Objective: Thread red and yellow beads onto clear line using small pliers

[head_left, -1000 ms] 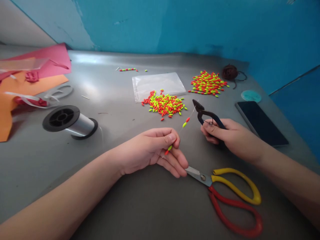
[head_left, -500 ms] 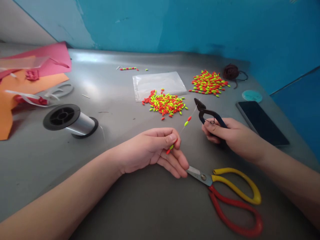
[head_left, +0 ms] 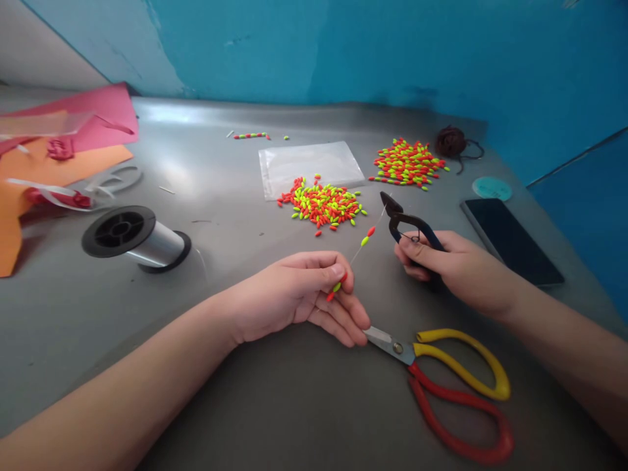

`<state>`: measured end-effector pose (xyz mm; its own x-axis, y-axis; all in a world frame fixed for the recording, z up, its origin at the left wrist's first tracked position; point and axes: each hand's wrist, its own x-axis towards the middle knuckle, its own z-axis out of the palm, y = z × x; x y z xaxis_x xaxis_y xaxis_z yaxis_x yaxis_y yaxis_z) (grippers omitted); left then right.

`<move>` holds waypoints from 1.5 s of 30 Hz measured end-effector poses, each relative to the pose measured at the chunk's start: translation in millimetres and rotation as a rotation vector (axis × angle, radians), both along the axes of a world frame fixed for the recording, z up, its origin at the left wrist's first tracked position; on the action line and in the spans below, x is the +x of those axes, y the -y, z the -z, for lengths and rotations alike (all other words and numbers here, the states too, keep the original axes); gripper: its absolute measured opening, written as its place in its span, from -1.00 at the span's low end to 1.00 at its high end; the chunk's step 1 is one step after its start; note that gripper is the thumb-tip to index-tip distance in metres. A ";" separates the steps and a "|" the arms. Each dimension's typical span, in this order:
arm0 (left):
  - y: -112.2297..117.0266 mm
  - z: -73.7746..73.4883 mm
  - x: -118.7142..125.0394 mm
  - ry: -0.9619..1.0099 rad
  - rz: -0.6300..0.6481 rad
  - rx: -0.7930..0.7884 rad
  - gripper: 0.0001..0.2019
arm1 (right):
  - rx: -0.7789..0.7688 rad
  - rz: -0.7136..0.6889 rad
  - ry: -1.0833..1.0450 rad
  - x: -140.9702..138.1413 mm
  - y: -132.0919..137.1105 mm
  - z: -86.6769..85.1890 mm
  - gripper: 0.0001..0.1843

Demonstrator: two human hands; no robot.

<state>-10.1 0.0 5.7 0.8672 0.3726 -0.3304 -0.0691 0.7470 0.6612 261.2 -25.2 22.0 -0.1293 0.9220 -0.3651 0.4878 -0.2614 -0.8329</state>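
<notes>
Between thumb and forefinger, my left hand (head_left: 314,288) pinches a clear line strung with red and yellow-green beads (head_left: 365,241). Some of these beads hang below the pinch, and two sit farther up the line. My right hand (head_left: 436,261) is wrapped around the handles of dark pliers (head_left: 417,226). The upper end of the line runs to the pliers' jaws. Under my left fingertips lie the blade tips of scissors (head_left: 397,348) with one yellow and one red handle. Beyond my hands is a loose pile of red and yellow-green beads (head_left: 326,206).
A spool of clear line (head_left: 161,245) stands at left, near orange and pink sheets (head_left: 110,121). Behind the loose beads is a clear plastic bag (head_left: 314,160). A second bead pile (head_left: 407,163), a dark yarn ball (head_left: 450,141), a teal disc (head_left: 492,188) and a phone (head_left: 513,242) are at right.
Both hands hold nearly the same pose, with the line still stretched between them. The whole view has shifted very slightly.
</notes>
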 end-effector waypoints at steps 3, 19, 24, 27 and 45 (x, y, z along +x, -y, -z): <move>-0.7 -0.7 1.0 -0.023 -0.011 -0.001 -0.79 | 0.000 -0.017 -0.001 0.1 -0.2 -0.7 -0.39; 2.7 -3.3 5.5 -0.060 -0.087 0.019 -0.70 | 0.072 -0.134 0.207 -1.2 2.7 -2.2 -0.41; 3.3 -1.9 7.1 -0.045 -0.109 0.016 -0.77 | 0.123 -0.168 0.341 -8.8 3.8 -8.4 -0.49; 3.4 -1.1 7.1 -0.036 -0.114 -0.003 -0.77 | 0.127 -0.173 0.358 -9.4 3.7 -8.9 -0.47; 0.0 -3.4 3.2 -0.017 -0.092 -0.066 -0.76 | 0.033 -0.101 0.095 2.0 0.1 3.1 -0.46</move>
